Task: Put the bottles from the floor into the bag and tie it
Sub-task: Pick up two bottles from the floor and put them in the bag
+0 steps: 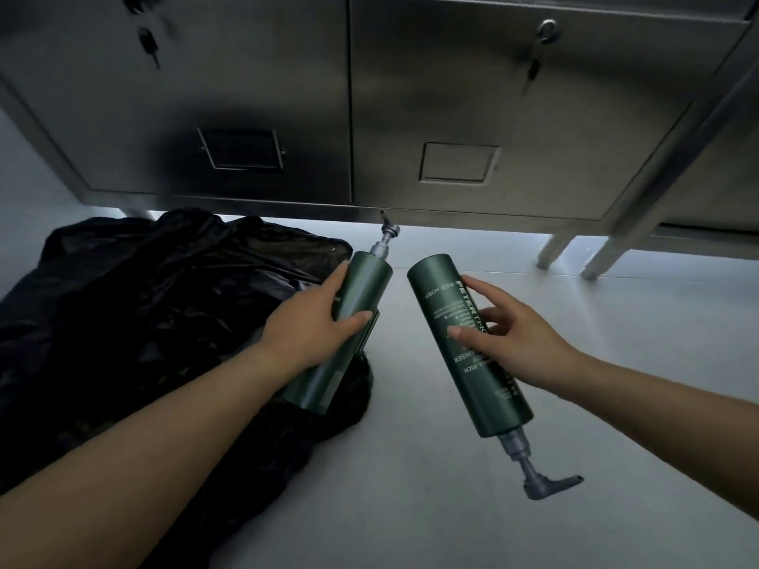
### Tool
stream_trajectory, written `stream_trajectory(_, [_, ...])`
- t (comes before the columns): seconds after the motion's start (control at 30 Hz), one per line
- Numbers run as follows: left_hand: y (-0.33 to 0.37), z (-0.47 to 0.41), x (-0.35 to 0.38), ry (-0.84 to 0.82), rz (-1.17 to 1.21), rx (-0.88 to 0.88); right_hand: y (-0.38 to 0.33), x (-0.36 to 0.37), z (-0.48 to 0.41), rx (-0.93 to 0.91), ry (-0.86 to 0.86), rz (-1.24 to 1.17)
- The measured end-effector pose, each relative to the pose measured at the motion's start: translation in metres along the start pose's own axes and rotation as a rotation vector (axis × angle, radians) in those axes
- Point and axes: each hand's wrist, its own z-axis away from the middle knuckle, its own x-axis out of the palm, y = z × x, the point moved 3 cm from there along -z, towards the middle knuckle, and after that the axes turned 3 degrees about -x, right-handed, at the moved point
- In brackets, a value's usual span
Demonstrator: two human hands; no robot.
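Observation:
A crumpled black plastic bag (143, 314) lies on the floor at the left. My left hand (312, 322) is shut on a dark green pump bottle (365, 281) whose pump head points away from me, at the bag's right edge. Just below that hand a second green bottle body (316, 388) rests on the bag, partly hidden by my wrist. My right hand (509, 326) grips another green pump bottle with white lettering (464, 355), thumb and fingers on its label. This bottle lies slanted, its grey pump (542, 482) pointing toward me.
A stainless steel cabinet (451, 117) with two doors and keys in the locks stands right behind the bottles. Its metal legs (554, 248) stand at the right. The pale grey floor (410, 507) stretches toward me between my arms.

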Motion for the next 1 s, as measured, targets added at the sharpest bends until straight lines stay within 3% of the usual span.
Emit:
stream_trajectory(0.17, [-0.043, -0.005, -0.007, 0.036, -0.105, 0.001, -0.032, 0.049, -0.027, 0.049, 0.018, -0.016])
stream_trajectory(0.33, [-0.086, 0.001, -0.015, 0.009, -0.060, -0.088, -0.039, 0.081, -0.051, 0.008, -0.003, -0.013])
stream_trajectory(0.63, [-0.166, 0.056, -0.053, 0.034, -0.249, -0.406, -0.064, 0.151, -0.110, -0.135, -0.183, -0.086])
stream_trajectory(0.83, [-0.192, 0.086, -0.057, 0.078, -0.154, -0.612, -0.059, 0.191, -0.120, -0.154, -0.331, -0.159])
stream_trajectory(1.0, [-0.195, 0.064, -0.068, 0.196, -0.141, -0.594, -0.051, 0.183, -0.124, -0.158, -0.335, -0.164])
